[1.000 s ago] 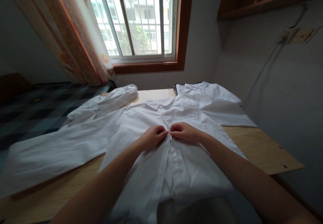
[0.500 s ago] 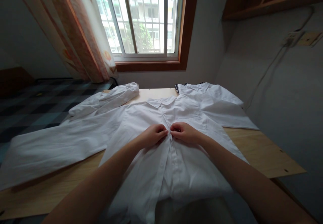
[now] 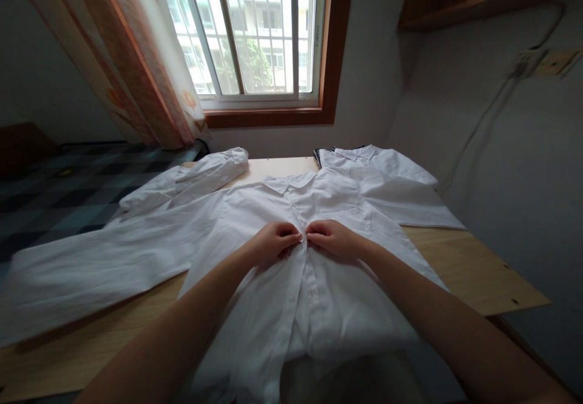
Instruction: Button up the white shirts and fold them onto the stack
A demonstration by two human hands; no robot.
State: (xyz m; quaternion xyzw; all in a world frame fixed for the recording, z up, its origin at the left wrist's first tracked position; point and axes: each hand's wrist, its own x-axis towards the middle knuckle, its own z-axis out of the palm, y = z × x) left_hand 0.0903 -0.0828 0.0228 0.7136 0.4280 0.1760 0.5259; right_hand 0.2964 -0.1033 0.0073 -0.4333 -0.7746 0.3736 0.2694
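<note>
Wooden board (image 3: 478, 264): most of it is covered by cloth; bare wood is shown in a wedge at the right corner, along the near left edge and in a patch at the far edge. Plaid bedding (image 3: 68, 203) is seen past its left edge.
White shirt (image 3: 259, 206): laid front up at the middle, collar turned to the far edge, sleeves spread to both sides.
Second white shirt (image 3: 387, 164): placed at the far right, just beside dark striped cloth (image 3: 317, 158).
Crumpled white garment (image 3: 200, 179): rested at the far left.
Left hand (image 3: 274, 243), right hand (image 3: 334, 240): fingertips pinched on the shirt's front opening, nearly touching; whether a button is gripped cannot be told.
Front edges: parted below the hands.
</note>
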